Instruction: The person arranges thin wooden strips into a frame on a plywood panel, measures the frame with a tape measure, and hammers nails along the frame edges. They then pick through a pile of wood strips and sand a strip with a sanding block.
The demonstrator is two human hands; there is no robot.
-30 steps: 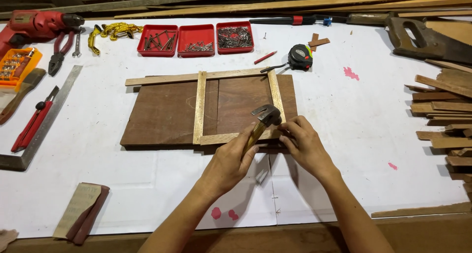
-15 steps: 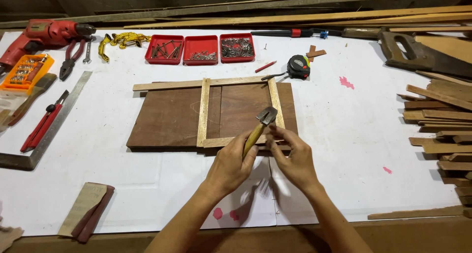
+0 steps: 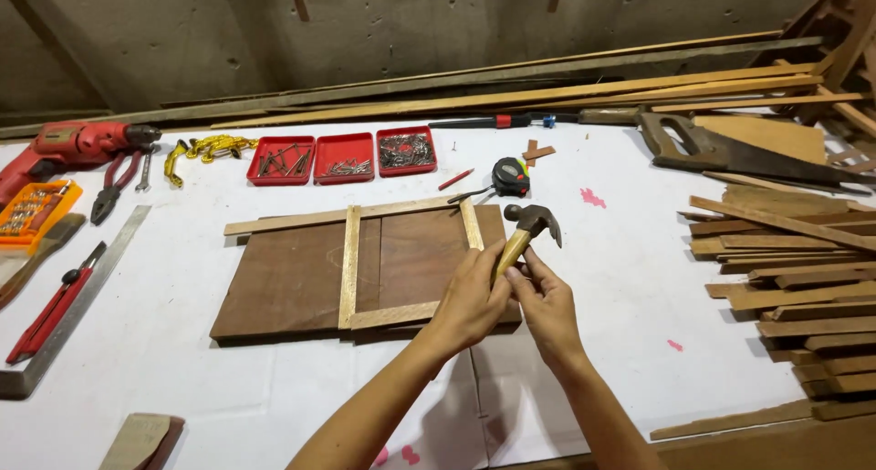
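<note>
Nailing step: small claw hammer with a yellow wooden handle [image 3: 524, 235] raised over the pale wooden strip frame [image 3: 412, 265].
Left hand [image 3: 470, 298] gripped its handle; right hand [image 3: 546, 308] pinched closed at four o'clock, contents unclear; next needed a square strike.

The left hand [image 3: 473, 301] hides the hammer [image 3: 523, 233] handle's lower end. Left of it, the drill [image 3: 68, 151] is cut off; tray [image 3: 406, 150] contents perhaps nails.

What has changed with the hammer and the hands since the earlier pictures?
The wooden-handled claw hammer has risen: its head was low over the near right corner of the pale wooden strip frame and is now lifted clear. The left hand keeps its grip on the handle; the right hand stays beside it. The frame and brown board did not move.
</note>
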